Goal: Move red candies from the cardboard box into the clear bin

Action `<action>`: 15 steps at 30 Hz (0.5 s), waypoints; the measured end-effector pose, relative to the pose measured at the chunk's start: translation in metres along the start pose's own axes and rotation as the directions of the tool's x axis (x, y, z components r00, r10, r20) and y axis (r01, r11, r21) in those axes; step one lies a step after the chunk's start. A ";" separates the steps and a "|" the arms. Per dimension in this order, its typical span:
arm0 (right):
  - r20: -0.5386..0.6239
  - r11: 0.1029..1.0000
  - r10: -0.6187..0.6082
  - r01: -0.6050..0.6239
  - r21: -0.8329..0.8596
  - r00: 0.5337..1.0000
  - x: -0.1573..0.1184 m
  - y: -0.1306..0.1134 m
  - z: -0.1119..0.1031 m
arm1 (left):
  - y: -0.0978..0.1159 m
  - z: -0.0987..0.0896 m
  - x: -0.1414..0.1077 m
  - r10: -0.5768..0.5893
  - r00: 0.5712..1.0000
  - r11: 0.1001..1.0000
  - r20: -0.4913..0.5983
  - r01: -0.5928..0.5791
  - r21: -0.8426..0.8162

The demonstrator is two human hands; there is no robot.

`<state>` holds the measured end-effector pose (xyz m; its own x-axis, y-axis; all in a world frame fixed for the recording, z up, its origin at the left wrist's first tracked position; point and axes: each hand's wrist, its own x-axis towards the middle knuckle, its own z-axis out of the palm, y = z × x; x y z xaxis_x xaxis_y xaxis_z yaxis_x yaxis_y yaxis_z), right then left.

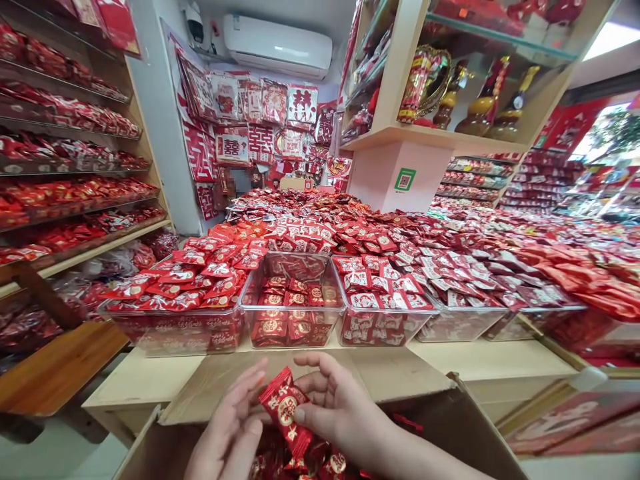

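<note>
A small shiny red wrapped sweet (284,408) with gold print and crimped ends is pinched between the thumb and fingers of my right hand (336,405). It tilts above an open cardboard box (320,368). Just left of it is my left hand (234,423), fingers stretched out and thumb apart, holding nothing; whether its fingertips touch the wrapper I cannot tell. More red wrapped sweets (336,463) lie inside the box under my hands, partly hidden by them.
Beyond the box, transparent bins of red packets line the table; the middle bin (293,309) is filled lower than the left bin (173,327) and right bin (385,327). A wooden stool (65,367) stands at left near packed shelves (75,170). A pillar (400,175) rises behind.
</note>
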<state>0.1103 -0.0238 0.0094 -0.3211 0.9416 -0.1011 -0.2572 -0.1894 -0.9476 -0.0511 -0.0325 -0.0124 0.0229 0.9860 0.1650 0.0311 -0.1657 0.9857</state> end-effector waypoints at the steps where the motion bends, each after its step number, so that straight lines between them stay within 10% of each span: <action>1: 0.001 0.999 -0.009 0.009 -0.046 1.000 0.000 0.000 -0.001 | -0.001 0.001 0.000 -0.100 0.995 0.992 -0.007 0.100 -0.080; 15: 0.136 0.874 0.018 0.051 -0.483 0.991 0.005 -0.027 0.010 | 0.012 0.012 -0.002 -0.260 0.963 0.890 -0.068 0.212 -0.403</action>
<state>0.1061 -0.0171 0.0374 -0.4469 0.8914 -0.0755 0.1991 0.0168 -0.9798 -0.0393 -0.0364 -0.0015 -0.0539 0.9940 -0.0950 -0.3706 0.0684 0.9263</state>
